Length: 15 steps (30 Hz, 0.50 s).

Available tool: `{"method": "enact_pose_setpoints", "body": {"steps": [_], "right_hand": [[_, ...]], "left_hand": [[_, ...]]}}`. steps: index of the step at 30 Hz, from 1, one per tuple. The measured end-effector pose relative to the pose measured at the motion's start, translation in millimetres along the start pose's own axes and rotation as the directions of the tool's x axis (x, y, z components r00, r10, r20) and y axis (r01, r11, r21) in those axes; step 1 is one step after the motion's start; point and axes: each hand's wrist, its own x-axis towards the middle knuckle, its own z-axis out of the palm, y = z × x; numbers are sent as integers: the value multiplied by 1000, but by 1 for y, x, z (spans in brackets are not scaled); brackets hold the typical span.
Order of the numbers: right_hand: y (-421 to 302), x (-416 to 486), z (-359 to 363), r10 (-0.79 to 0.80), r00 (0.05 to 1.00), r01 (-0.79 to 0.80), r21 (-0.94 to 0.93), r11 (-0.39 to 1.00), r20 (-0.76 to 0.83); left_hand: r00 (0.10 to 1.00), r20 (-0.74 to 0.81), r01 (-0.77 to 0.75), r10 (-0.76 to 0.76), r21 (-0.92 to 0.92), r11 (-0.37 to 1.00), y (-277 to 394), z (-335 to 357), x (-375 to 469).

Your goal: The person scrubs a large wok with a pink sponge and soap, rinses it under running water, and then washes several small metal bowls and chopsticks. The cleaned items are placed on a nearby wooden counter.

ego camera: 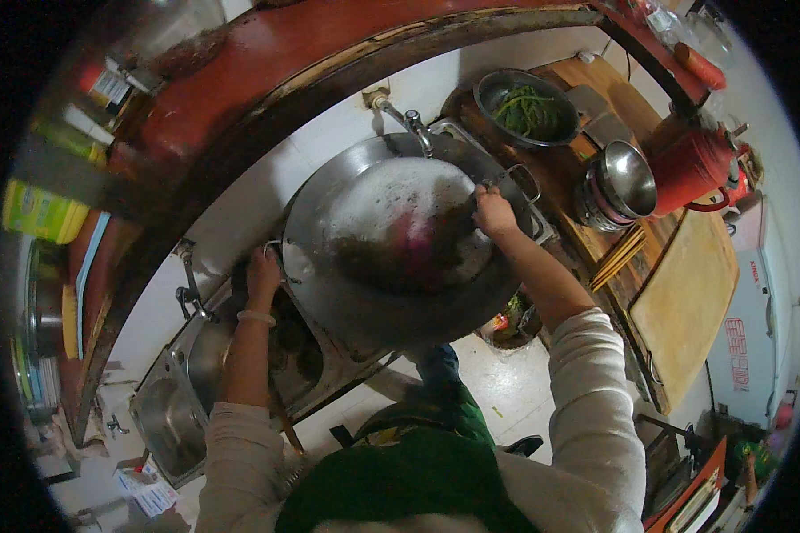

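Note:
A large metal wok [347, 313] sits over the sink counter, beneath a wall tap [413, 123]. Foamy water [400, 193] fills much of it, and something pink, blurred, shows in the darker liquid. My left hand [264, 270] grips the wire loop handle at the wok's left side. At the right, my right hand [495, 212] is closed on a small dark thing at the edge of the foam, inside the rim; what it is cannot be told. The wok's right loop handle [525, 183] is free of my hand.
Right of the wok, a wooden counter holds a metal bowl of green vegetables [525, 110], stacked metal bowls [623, 183], chopsticks [619, 256], a red container [690, 170] and a cutting board [687, 300]. Steel sink basins [173, 420] lie lower left. A red shelf [240, 73] overhangs the wall side.

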Motion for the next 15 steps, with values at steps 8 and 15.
{"method": "enact_pose_setpoints", "body": {"steps": [8, 15], "right_hand": [[6, 92, 26, 52, 962, -65, -39, 997, -267], [-106, 167, 76, 63, 965, 150, 732, 665, -256]], "left_hand": [[989, -127, 42, -71, -221, 974, -2, 6, 4], [916, -388, -71, -99, -400, 914, -32, 30, -17]]}}
